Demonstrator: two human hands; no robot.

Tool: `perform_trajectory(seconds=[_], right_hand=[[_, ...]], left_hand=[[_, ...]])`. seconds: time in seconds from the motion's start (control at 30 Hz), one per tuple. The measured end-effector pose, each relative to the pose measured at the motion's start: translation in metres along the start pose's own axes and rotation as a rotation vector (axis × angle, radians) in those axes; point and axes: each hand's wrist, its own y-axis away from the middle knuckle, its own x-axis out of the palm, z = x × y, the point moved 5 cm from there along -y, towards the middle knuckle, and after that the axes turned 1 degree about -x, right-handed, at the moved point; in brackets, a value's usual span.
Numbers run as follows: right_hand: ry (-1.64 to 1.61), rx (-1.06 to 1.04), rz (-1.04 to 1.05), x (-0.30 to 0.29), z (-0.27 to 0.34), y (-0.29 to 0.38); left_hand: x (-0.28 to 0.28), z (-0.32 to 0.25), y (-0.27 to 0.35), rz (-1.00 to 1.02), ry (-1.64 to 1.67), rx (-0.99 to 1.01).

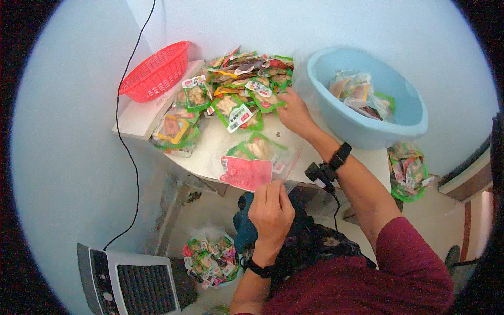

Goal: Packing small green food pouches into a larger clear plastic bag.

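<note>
My left hand (271, 210) grips the near edge of a clear plastic bag (289, 157) at the table's front. In the bag lie a pink-red printed card or packet (247, 173) and green-edged food packets (258, 146). My right hand (293, 112) reaches to the right side of the packet pile, its fingers on the edge of a green-edged packet (264, 96) with pale food inside. The heap of sealed food packets (244, 73) spreads over the back of the white table (212, 157). Another green-edged packet (232, 110) with a white label lies at the heap's front.
A light blue basin (378, 128) holding bagged packets stands at right. A red plastic basket (157, 75) leans at back left. More packets fill containers below, one green-rimmed (411, 197), one at lower left (212, 262). An air cooler (145, 289), a black cable (138, 185) and a black corded device (321, 177) are nearby.
</note>
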Motion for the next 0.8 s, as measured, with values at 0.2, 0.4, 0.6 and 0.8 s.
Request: perform_trajectory(seconds=[0.2,0.4,0.6,0.8], right_hand=[[0.008,0.008,-0.006,0.006,0.012,-0.028],[0.162,-0.089,-0.014,0.027,0.007,-0.053],[0.339,0.010,0.122,0.032,0.009,-0.065],[0.470,-0.081,0.155,0.053,-0.012,-0.086]], left_hand=[[0.001,0.007,0.001,-0.001,0.025,0.007],[0.001,0.008,-0.002,0.014,0.027,0.009],[0.006,0.011,0.000,0.018,0.022,0.031],[0.006,0.011,-0.001,0.014,0.025,0.035]])
